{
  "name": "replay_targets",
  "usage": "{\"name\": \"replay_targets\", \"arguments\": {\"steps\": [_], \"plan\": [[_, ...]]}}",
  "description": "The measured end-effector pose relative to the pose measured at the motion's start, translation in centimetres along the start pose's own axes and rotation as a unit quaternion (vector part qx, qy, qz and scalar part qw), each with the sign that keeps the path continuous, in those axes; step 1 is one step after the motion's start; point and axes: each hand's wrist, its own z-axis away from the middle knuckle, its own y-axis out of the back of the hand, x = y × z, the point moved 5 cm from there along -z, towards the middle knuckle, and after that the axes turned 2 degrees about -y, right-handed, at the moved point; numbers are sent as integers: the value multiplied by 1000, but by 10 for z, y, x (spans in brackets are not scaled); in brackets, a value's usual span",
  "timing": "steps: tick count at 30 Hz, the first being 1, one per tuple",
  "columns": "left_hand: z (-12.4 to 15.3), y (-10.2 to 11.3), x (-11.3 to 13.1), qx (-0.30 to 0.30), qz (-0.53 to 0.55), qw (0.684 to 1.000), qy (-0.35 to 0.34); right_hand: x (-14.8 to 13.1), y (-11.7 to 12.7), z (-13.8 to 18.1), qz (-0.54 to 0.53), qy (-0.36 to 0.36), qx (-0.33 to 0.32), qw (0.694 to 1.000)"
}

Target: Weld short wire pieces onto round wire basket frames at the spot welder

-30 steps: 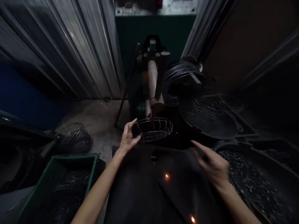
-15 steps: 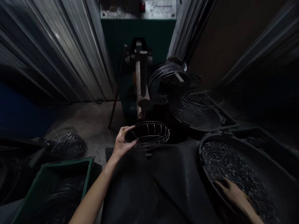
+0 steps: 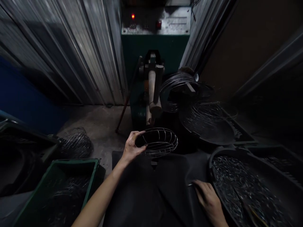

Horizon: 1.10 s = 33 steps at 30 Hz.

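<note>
My left hand point(image 3: 133, 146) is closed on the left rim of a round wire basket point(image 3: 163, 151), thumb and fingers pinching its edge. The basket hangs tilted in front of the machine's cylindrical arms point(image 3: 152, 91). My right hand point(image 3: 209, 200) is over the dark cloth point(image 3: 146, 192) on my lap, left of the black tub point(image 3: 214, 164). Its fingertips pinch a small shiny metal piece point(image 3: 190, 184), probably a short bent wire. Many small bent wire pieces point(image 3: 241, 176) fill the tub, with a yellow-edged tool point(image 3: 257, 216) lying on them.
A green machine point(image 3: 156, 44) with a lit red lamp point(image 3: 133, 16) stands ahead. Wire coils point(image 3: 178, 80) and a tub of wire rings point(image 3: 208, 126) are at its right. To the left are a green crate point(image 3: 94, 176) and a wire bundle point(image 3: 77, 143) on the floor.
My right hand has left the tub of wire pieces and moved left over the cloth, a small metal piece now at its fingertips. My left hand still holds the basket. The camera view has shifted.
</note>
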Motion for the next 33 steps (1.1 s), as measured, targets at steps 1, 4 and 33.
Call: {"name": "replay_targets", "arguments": {"steps": [1, 4, 33], "plan": [[0, 1, 0, -1, -1, 1000, 0, -3, -4, -4, -13, 4, 6, 1000], [-2, 1, 2, -12, -14, 1000, -4, -21, 1, -35, -51, -50, 28, 997], [-17, -8, -1, -65, -15, 997, -26, -143, -54, -184, 133, 429, -7, 893]]}}
